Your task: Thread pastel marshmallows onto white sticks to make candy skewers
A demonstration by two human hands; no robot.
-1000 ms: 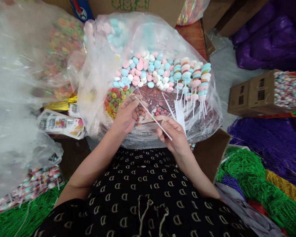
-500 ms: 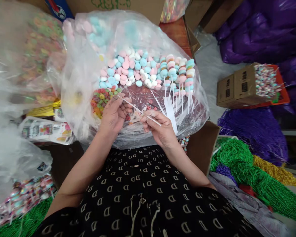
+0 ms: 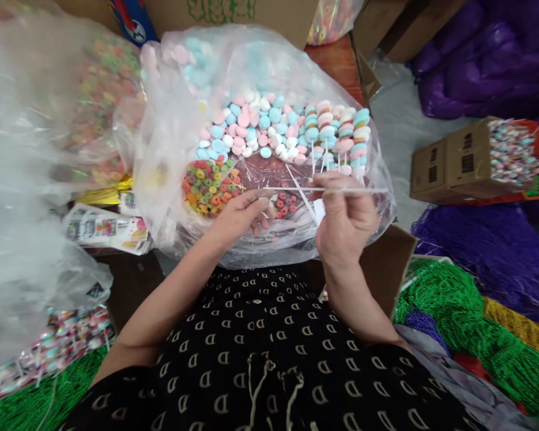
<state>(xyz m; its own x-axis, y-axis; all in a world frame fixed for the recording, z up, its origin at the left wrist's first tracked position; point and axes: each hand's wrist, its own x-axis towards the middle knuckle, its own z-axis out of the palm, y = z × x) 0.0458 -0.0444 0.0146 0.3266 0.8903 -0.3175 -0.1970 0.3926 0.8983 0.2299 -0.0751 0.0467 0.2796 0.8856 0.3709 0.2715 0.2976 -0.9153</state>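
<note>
Right grip [image 3: 347, 224] clamped on a white stick [image 3: 291, 189], head view. Thumb and fingers press on it; the stick lies about level across the frame, its right end projecting past the knuckles. Left grip [image 3: 240, 218] is at the stick's left end, fingertips close together; cannot tell whether they pinch it or only sit against it. Stick is above the near part of the work area, its visible length bare.

Below the stick, between the two grips: small red rings [image 3: 285, 205]. Just left, partly behind the left grip: a heap of mixed-colour rings [image 3: 211, 182]. Beyond both: loose pink, blue and white discs [image 3: 251, 123]. To their right, filled skewers [image 3: 327, 129] side by side, sticks toward the wearer. A loose stick [image 3: 299, 188] slants down toward a white piece [image 3: 318, 209] beside the right grip, mostly hidden.

Clear plastic [image 3: 161, 161] surrounds the discs and rings. Bare wood of the surface [image 3: 341, 63] shows at upper right. Farther right: a carton [image 3: 449, 161] with wrapped sweets [image 3: 516, 149] at its right end. Green strands [image 3: 449, 305] lie at lower right.
</note>
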